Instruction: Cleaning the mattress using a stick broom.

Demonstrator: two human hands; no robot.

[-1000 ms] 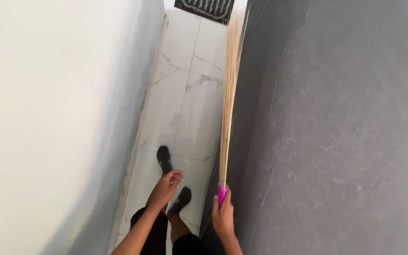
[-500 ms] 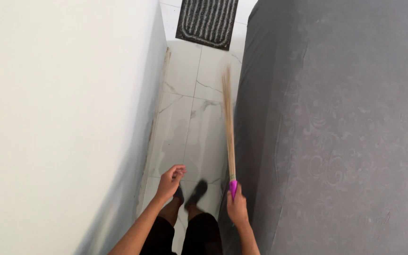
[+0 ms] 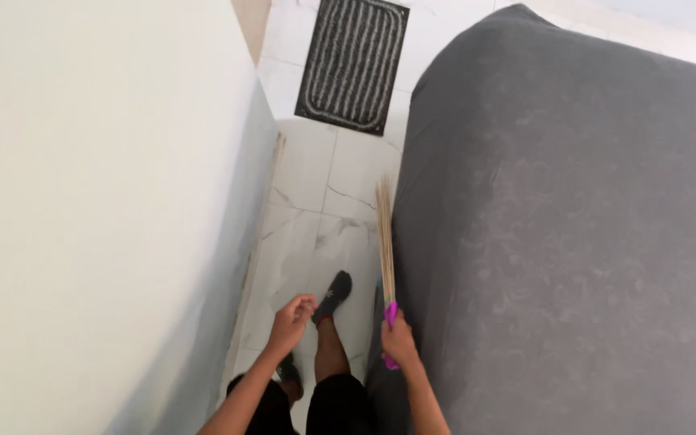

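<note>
While I stand in the gap between wall [image 3: 98, 201] and bed [image 3: 573, 242], my right hand [image 3: 399, 342] is closed around the broom [image 3: 386, 250], bristles reaching forward along the floor [image 3: 316, 234]. My left hand [image 3: 292, 321] hangs loosely curled, holding nothing. The tiles ahead, up to the mat [image 3: 354, 64], look unswept.

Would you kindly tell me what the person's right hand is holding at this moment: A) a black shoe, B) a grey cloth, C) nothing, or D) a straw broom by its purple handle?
D: the right hand grips the purple handle of the straw broom, whose bristles point ahead beside the grey mattress.
</note>
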